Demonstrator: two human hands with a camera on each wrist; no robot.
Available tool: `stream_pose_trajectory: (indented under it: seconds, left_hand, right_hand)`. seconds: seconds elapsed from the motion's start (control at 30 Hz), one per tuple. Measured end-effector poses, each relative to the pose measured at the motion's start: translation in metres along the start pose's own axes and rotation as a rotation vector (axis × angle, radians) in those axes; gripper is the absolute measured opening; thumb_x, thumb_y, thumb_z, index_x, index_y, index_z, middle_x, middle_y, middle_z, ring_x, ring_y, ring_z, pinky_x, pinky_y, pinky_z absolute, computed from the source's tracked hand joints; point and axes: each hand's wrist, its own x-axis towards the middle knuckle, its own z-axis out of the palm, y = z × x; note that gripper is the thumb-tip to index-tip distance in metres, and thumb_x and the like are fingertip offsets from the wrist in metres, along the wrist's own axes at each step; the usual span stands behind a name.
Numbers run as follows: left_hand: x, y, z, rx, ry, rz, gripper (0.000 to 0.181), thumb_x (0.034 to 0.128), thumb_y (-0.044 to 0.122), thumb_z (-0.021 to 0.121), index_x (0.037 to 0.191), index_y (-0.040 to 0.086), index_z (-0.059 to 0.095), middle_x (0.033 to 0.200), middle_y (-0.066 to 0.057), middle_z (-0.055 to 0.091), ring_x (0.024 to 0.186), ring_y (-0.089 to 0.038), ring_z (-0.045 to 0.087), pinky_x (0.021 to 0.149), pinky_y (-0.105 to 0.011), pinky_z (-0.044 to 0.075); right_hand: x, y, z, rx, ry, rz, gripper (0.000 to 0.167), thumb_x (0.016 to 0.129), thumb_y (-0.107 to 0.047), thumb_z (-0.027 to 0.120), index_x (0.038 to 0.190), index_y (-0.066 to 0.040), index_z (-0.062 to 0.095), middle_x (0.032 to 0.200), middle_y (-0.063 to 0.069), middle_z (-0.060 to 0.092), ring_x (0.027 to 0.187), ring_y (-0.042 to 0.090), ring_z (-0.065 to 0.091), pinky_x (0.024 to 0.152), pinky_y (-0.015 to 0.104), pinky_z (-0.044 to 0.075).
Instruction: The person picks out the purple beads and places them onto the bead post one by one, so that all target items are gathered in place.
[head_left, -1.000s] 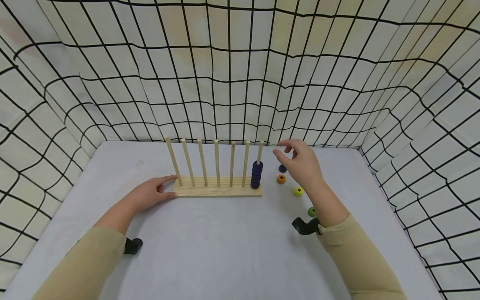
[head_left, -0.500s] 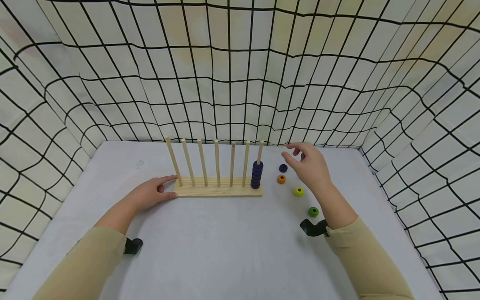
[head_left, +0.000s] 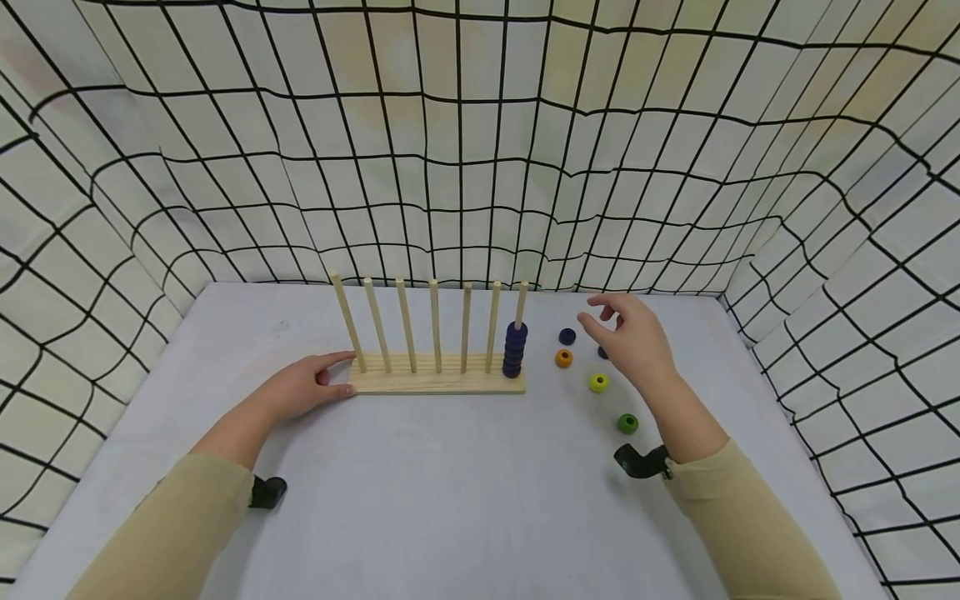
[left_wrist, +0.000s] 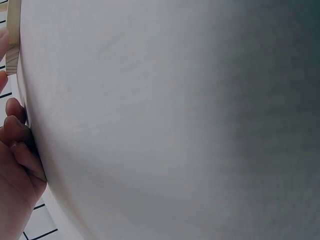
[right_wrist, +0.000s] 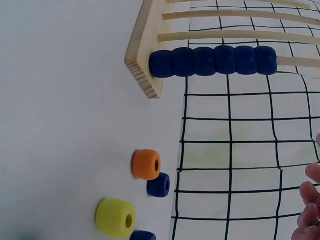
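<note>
A wooden peg stand (head_left: 438, 383) with several upright pegs sits on the table. Dark blue beads (head_left: 514, 350) are stacked on its rightmost peg. At the stand's left end, my left hand (head_left: 300, 389) grips the base between thumb and forefinger. My right hand (head_left: 633, 337) hovers to the right of the loose beads, fingers bent and apart, holding nothing. Loose on the table lie a dark blue bead (head_left: 567, 336), an orange bead (head_left: 563, 358), a yellow bead (head_left: 597, 382) and a green bead (head_left: 627, 423). Partly hidden by the right hand is another blue bead (head_left: 602, 352).
A black grid net (head_left: 480, 179) over pale cloth rises behind the table and at both sides. The white table (head_left: 450, 500) spreads out in front of the stand. A black camera mount (head_left: 641, 461) juts from the right wrist.
My right hand has moved right and slightly nearer, away from the stacked peg, uncovering the green bead and the blue beads. The left hand and stand have stayed in place.
</note>
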Motion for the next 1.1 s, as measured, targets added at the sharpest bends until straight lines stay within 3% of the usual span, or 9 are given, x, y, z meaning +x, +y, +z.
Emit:
stream_pose_trajectory:
  seconds: [0.4,1.1]
  left_hand:
    - [0.002,-0.004,0.001,0.003,-0.01,0.003,0.077,0.0896,0.051,0.069,0.152,0.014,0.041,0.078,-0.005,0.042,0.069,-0.019,0.037,0.063,-0.035,0.03]
    - [0.002,-0.007,0.004,-0.005,0.007,0.005,0.078,0.089,0.054,0.068,0.152,0.016,0.042,0.078,-0.004,0.044,0.068,-0.019,0.038,0.062,-0.035,0.031]
  right_hand:
    - [-0.001,0.023,0.004,-0.064,-0.05,0.054,0.044,0.097,-0.04,0.063,0.13,-0.012,0.063,0.103,0.007,0.057,0.089,0.025,0.048,0.066,0.037,0.041]
    - [-0.002,0.057,0.014,-0.124,-0.169,0.147,0.045,0.097,-0.037,0.063,0.133,-0.01,0.061,0.11,0.015,0.058,0.094,0.03,0.051,0.073,0.039,0.046]
